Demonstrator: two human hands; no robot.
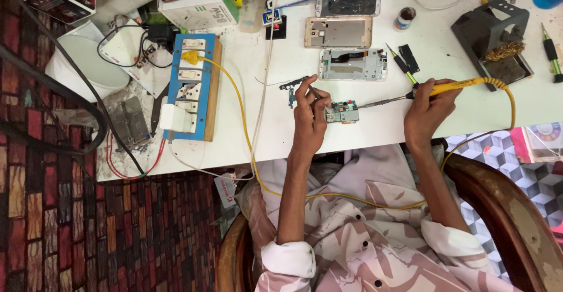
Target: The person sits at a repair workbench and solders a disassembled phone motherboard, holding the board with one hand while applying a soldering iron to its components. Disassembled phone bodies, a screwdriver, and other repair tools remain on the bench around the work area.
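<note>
Far left, a blue socket board (189,89) on a wooden base lies flat, a white carton (198,10) behind it on the white table (363,133). The left hand (309,113) pinches thin metal tweezers (315,92) beside the small green circuit board (342,112). The right hand (427,111) grips the yellow-handled soldering iron (410,95), tip towards that board; a dark iron stand (492,36) sits beyond.

We see our right hand (427,111) holding a yellow soldering iron (422,92), tip at a small circuit board (342,112); our left hand (309,115) touches the board.
</note>
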